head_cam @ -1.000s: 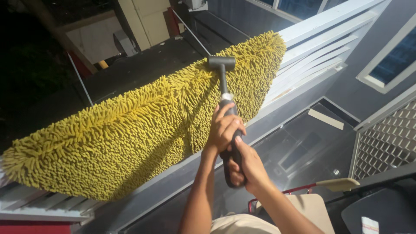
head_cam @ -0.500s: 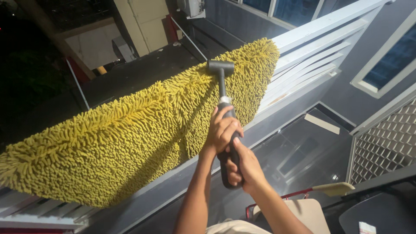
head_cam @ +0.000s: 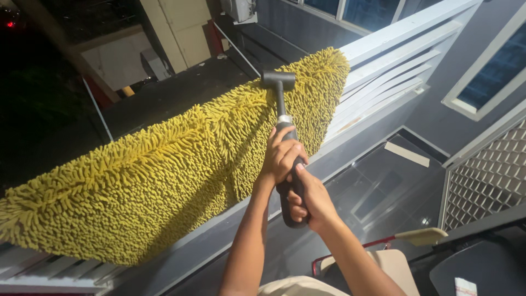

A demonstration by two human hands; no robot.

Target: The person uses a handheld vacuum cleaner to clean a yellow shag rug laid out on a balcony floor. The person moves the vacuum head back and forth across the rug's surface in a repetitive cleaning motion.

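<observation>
1. The mallet was gripped in both hands. Its dark head lay at the far end, away from the person, against the top fold of the rug.
2. Its long axis ran from the hands up and away, nearly straight ahead with a slight lean to the left. The head's own short axis lay crosswise to the handle.
3. The left hand was clamped on the handle higher up, just below a pale band, so it was the nearer hand to the head.
4. The right hand was clamped on the butt of the handle, just below the left and touching it. The 2 hands were together, stacked along the grip.
5. The rug, shaggy and yellow, hung over a white railing. It spread far to the left of the hands and ended a little to their right, beyond the head.
6. Beyond the rug, further from the hands, lay a dark flat roof and a pale wall.
7. Below and right of the hands were a dark glossy floor, a white lattice panel, and a red-framed thing with a pale handle, well apart from the right hand.
</observation>
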